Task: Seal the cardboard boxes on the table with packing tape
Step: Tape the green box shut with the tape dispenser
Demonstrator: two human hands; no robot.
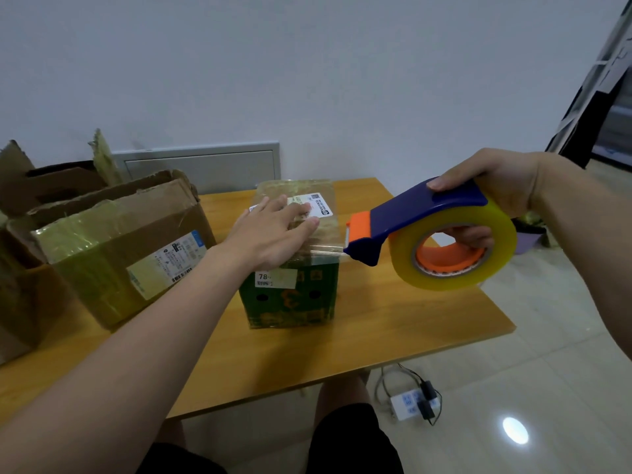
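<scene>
Fingers [299, 213] of left hand [270, 237] flat on box [294, 299], pinning tape [325, 249].
Right hand [499, 189] wrapped round dispenser [420, 213] (fingers through core), past the edge, probably tensioning it.

A light wooden desk [393, 319] fills the lower middle of the frame. At its centre stands a small green printed cardboard box [294, 299], its top covered in clear tape. To the left sits a larger brown cardboard box [113, 261] with torn, open flaps. A further brown carton [17, 302] stands at the far left edge.
</scene>
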